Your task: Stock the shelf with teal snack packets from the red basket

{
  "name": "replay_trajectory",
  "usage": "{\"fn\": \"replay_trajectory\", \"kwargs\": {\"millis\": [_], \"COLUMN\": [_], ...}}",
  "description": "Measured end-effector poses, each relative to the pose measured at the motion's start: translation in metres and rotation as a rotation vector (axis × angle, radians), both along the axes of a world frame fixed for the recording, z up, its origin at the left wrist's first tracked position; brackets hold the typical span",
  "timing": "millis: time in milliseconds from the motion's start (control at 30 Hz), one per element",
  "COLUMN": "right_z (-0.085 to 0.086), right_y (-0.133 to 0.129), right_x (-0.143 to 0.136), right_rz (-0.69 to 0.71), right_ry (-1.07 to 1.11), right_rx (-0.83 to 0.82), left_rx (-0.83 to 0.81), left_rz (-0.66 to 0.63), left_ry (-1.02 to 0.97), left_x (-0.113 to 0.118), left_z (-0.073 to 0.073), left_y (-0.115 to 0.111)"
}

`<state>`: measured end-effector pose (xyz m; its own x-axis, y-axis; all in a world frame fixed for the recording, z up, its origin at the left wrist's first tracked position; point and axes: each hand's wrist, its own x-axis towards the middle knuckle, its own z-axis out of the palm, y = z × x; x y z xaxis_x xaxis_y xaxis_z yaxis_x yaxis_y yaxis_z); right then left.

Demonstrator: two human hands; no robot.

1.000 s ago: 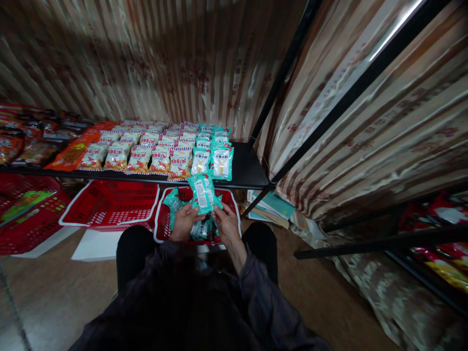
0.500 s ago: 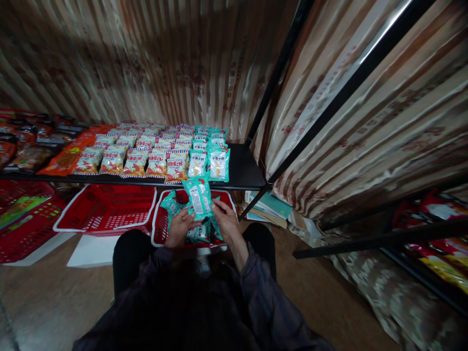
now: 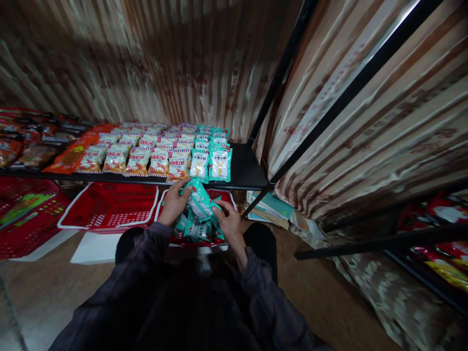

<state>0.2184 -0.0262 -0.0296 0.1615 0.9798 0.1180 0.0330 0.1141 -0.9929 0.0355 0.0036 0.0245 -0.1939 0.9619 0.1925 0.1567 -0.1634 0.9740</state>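
Observation:
A teal snack bag [image 3: 200, 201] is tilted between my two hands, above a red basket [image 3: 231, 196] at my knees. My left hand [image 3: 176, 204] pinches its upper left corner. At its lower right corner, my right hand [image 3: 228, 222] grips the edge with closed fingers. More teal bags [image 3: 197, 230] lie in the basket under it. Just beyond, on the black shelf [image 3: 245, 168], matching teal bags [image 3: 220, 165] stand in two columns, beside rows of white and orange snack bags [image 3: 158, 162].
A second red basket [image 3: 109, 207] stands to the left, and another red basket [image 3: 34, 224] holds a green packet. Orange packages [image 3: 75, 151] fill the shelf's left part. Books and papers [image 3: 272, 209] lie by the black post [image 3: 292, 163] at right. A pleated curtain [image 3: 157, 63] hangs behind.
My left hand has moved up from the held bag's lower left to its upper left corner. The bag has turned from upright to slanted. My right hand stays at its right side.

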Motion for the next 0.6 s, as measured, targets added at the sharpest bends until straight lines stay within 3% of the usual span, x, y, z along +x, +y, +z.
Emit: {"fn": "replay_trajectory", "kwargs": {"millis": [133,367,600], "right_z": [0.001,-0.018,-0.027], "right_y": [-0.002,0.003,0.004], "right_x": [0.004,0.01,0.012], "right_rz": [0.025,-0.041,-0.018], "right_ry": [-0.025,0.116,0.171], "right_rx": [0.002,-0.163,-0.196], "left_rx": [-0.051,-0.189,-0.264], "left_rz": [-0.009,-0.035,-0.087], "left_ry": [0.012,0.021,-0.02], "left_x": [0.0,-0.011,-0.013], "left_z": [-0.003,-0.013,-0.014], "left_y": [0.01,0.022,0.027]}}
